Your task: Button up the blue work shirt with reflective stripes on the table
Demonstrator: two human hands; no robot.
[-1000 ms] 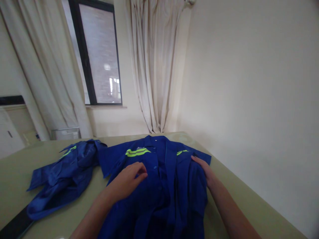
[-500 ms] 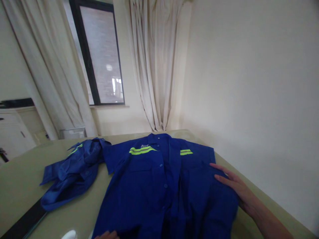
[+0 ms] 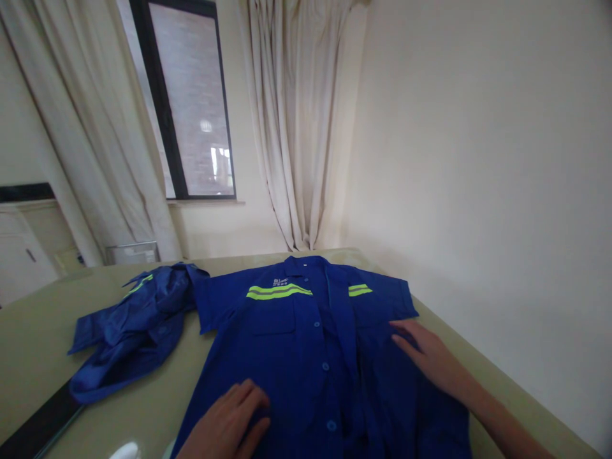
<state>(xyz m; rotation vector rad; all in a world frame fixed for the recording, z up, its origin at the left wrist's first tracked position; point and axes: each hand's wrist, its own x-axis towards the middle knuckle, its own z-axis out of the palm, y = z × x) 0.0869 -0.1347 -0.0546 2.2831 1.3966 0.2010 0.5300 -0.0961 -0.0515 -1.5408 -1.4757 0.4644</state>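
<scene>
L fingers (image 3: 248,400) moved up, creased shirt (image 3: 284,360)

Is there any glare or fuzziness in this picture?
Head view: bright reflections on the window; small lettering on the spread blue shirt too soft to read; folds below the right hand sink into dark blue, with little detail.

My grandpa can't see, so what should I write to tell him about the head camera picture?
A person's left hand and right hand are at a blue short-sleeved shirt, spread front-up on a table. It has yellow-green stripes across the chest. A crumpled blue garment lies to its left, with a window and pale curtains behind.
</scene>
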